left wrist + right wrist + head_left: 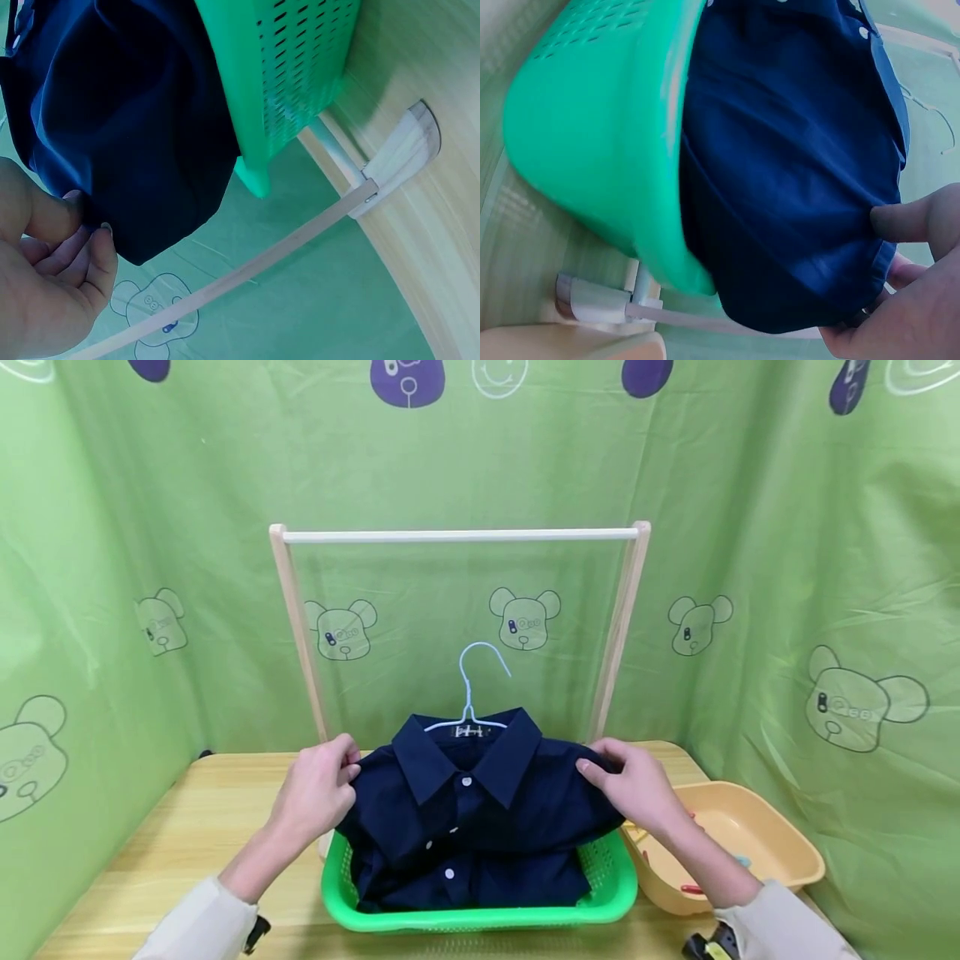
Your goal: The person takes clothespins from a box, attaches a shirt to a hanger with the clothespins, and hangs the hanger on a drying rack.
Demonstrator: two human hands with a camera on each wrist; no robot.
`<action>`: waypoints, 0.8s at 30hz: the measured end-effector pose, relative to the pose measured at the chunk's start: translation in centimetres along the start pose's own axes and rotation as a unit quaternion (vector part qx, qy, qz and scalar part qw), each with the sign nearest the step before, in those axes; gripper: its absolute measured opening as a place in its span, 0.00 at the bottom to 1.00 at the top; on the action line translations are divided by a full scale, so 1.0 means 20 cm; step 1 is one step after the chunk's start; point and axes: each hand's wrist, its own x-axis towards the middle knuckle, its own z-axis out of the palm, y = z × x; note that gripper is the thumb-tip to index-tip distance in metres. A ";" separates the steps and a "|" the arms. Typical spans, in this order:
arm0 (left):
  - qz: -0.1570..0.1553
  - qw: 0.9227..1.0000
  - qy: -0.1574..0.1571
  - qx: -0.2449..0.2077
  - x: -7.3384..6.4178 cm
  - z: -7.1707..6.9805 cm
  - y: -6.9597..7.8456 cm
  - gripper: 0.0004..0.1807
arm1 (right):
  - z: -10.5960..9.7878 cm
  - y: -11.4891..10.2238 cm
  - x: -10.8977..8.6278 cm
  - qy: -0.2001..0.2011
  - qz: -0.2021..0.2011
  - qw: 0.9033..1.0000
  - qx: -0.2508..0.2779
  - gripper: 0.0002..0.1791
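Observation:
A dark navy button-up shirt (480, 827) with a pointed collar and white buttons is bunched over a green plastic basket (480, 920), its upper part raised. Inside the collar sits a pale wire hanger (468, 693), its hook standing up above the neck. My left hand (318, 785) pinches the shirt at the shoulder on the left; the left wrist view shows thumb and fingers on the cloth (150, 150). On the other shoulder, my right hand (637, 785) pinches the fabric (802, 165) between thumb and fingers. The hanger's arms are hidden within the shirt.
Behind the basket stands a rack with wooden posts (621, 635) and a white crossbar (465, 536). An orange-yellow basin (750, 827) holding small coloured items is on the right, partly behind my right forearm. Green patterned curtains (465, 460) enclose the wooden table (225, 810).

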 end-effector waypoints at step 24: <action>0.014 1.000 0.021 -0.018 -0.01 0.00 0.00 0.08 | 0.05 -0.06 -0.01 0.062 -0.023 0.998 -0.012 0.08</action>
